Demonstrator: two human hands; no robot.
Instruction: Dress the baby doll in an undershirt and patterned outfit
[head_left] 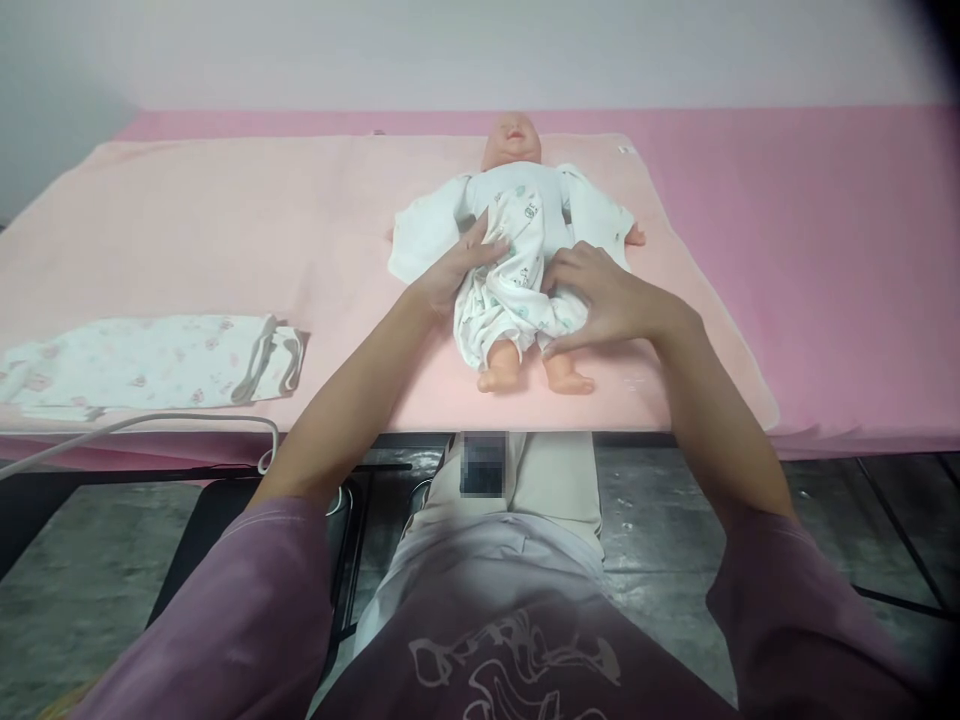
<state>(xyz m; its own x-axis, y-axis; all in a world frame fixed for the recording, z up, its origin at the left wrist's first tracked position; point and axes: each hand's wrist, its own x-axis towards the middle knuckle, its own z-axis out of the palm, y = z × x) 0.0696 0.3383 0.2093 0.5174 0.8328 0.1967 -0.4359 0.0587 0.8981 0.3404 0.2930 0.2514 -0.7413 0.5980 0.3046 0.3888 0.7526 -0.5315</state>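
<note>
A baby doll (512,145) lies on its back, head toward the wall and feet toward me. It wears a white top (499,185) with wide sleeves spread to both sides. White printed baby pants (521,265) are around its legs, their upper part bunched over its belly, with both bare feet sticking out below. My left hand (466,262) pinches the pants at the left side, thumb on top of the cloth. On the other side, my right hand (600,295) is curled around the pant leg, its thumb close to the doll's ankle.
A folded printed cloth (150,360) lies at the left on the pale pink mat (337,240). The mat covers part of a pink table (810,270). A white cable (172,417) runs along the front left edge, and a wall stands behind.
</note>
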